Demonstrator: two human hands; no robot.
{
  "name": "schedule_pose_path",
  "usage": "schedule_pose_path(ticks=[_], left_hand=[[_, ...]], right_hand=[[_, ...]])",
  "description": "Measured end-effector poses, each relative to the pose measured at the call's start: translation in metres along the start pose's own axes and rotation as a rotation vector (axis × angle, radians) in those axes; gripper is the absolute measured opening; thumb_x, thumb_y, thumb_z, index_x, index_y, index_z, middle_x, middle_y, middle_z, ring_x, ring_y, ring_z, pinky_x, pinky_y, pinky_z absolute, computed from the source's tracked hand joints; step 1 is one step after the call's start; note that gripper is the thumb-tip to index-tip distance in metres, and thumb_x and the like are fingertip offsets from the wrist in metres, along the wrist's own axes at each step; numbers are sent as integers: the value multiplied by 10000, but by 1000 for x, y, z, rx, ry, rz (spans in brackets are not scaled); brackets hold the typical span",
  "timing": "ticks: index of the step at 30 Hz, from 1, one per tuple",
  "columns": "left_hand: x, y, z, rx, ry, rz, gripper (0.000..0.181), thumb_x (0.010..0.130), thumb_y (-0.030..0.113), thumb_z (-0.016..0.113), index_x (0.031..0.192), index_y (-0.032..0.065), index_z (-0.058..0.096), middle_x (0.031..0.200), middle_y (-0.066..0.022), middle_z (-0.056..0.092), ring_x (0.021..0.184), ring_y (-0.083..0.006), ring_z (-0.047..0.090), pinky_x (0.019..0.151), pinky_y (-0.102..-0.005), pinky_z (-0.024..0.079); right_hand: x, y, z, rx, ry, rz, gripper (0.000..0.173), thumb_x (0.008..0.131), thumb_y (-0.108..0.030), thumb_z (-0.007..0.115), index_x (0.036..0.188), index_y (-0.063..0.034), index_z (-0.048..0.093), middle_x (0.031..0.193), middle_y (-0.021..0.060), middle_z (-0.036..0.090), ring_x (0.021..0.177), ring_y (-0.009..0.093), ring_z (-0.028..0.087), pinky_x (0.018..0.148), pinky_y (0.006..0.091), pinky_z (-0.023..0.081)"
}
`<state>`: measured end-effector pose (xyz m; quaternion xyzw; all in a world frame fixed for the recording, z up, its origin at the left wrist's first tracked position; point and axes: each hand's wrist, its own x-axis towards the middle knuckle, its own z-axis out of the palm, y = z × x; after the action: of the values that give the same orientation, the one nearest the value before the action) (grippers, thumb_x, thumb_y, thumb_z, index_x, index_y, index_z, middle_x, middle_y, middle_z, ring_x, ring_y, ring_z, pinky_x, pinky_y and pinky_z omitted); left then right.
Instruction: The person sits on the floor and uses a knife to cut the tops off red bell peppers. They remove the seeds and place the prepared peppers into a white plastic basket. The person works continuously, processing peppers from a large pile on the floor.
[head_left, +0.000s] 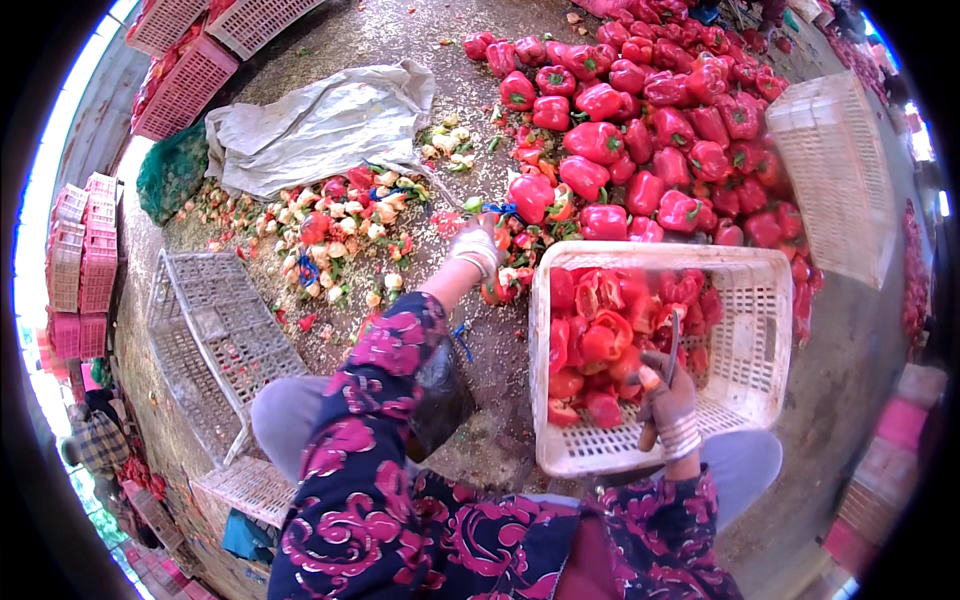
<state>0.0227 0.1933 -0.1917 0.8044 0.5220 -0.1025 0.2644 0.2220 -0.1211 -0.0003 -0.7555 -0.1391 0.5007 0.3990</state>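
Observation:
My left hand (478, 244), in a pale glove, reaches forward to the edge of the pepper pile; its fingers are partly hidden, and whether it grips anything cannot be told. A whole red bell pepper (531, 197) lies just beyond it. My right hand (666, 401), gloved, is closed on a knife with a curved blade (673, 341) over the near part of a white plastic crate (757, 330). Cut red pepper pieces (606, 334) fill the crate's left and middle. Beyond it spreads a large heap of whole red bell peppers (645, 142).
Pepper cores and seeds (337, 221) litter the floor at left, below a white woven sack (322, 124). An empty grey crate (225, 330) stands tilted at left, a green net bag (172, 176) beyond it. Another white crate (832, 172) stands right of the heap. Stacked crates (184, 86) rise at upper left.

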Motion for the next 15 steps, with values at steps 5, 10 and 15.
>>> schedule_pose_path(ticks=[5, 10, 15], left_hand=[[52, 5, 72, 53, 240, -186, 614, 747, 293, 714, 1261, 79, 456, 1334, -237, 451, 1183, -392, 513, 961, -493, 458], [101, -3, 72, 0, 120, -207, 467, 781, 126, 683, 1212, 106, 504, 1231, -186, 536, 1165, -360, 534, 880, -453, 514], [91, -55, 28, -386, 72, -376, 329, 823, 123, 638, 1126, 29, 551, 983, -209, 643, 966, -311, 647, 840, -402, 510]], right_hand=[[16, -3, 6, -43, -4, 44, 399, 925, -244, 599, 1209, 24, 511, 823, 109, 660, 453, 71, 501, 415, 212, 407], [26, 9, 17, -45, 31, 88, 400, 929, -232, 585, 1224, 23, 492, 824, 122, 658, 425, 66, 485, 405, 206, 407], [34, 13, 20, -86, 34, 92, 383, 936, -204, 573, 1238, 12, 485, 821, 117, 654, 418, 71, 481, 397, 206, 393]])
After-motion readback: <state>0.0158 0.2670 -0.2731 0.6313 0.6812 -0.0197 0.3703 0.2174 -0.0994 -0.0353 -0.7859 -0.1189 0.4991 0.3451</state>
